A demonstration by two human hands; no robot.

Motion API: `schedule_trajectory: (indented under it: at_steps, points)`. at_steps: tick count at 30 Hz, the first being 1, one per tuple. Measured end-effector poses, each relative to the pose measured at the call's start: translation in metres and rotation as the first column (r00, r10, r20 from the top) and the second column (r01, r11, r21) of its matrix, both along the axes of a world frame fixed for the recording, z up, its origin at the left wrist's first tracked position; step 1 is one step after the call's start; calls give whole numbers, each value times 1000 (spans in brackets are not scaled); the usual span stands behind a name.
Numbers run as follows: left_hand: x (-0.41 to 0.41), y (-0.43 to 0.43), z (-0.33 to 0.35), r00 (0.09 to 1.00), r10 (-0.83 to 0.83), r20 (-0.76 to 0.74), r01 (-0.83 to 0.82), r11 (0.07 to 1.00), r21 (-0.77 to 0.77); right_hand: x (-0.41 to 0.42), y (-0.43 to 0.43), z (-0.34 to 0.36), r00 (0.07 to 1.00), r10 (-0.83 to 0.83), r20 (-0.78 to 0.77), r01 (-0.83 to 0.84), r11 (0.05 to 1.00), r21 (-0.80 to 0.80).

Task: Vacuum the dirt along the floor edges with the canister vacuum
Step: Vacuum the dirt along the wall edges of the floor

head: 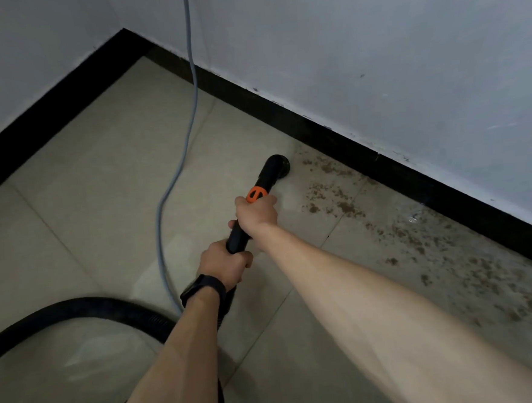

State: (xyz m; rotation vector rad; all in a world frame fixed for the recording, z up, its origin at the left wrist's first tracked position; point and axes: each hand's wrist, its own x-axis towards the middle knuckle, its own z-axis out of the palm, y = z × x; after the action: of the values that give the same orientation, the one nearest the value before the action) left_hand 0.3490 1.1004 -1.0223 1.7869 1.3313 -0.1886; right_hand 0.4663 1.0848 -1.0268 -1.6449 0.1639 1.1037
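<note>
— Grip on the wand (240,234)?
— Held with both hands: right hand (257,213) curled round it just below the orange collar (255,194), left hand (223,264) wrapped round the lower end, black wristband (203,289) on that wrist.
— And the nozzle (278,166)?
— Down on the beige tiled floor (100,187), near the black skirting (382,168), just left of the first patches of brown dirt (344,208).
— Spread of the dirt?
— Scattered along the skirting to the right, denser toward the lower right.
— Anything in the way?
— Grey cable (190,128) hanging down in front of the white wall (405,50) near the corner, then trailing over the tiles left of the wand toward the left wrist. Black ribbed hose (77,309) looping across the floor at lower left, disappearing behind the left forearm.
</note>
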Motion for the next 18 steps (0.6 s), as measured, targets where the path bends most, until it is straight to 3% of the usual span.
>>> schedule_trajectory:
  at_steps: [8, 18]
  points:
    - [-43, -22, 5, 959, -208, -193, 246, 947, 204, -46, -30, 3, 961, -209, -181, 221, 974, 49]
    - [-125, -63, 19, 903, -242, -355, 336, 914, 230, -130, -78, 11, 887, -326, -328, 359, 932, 46]
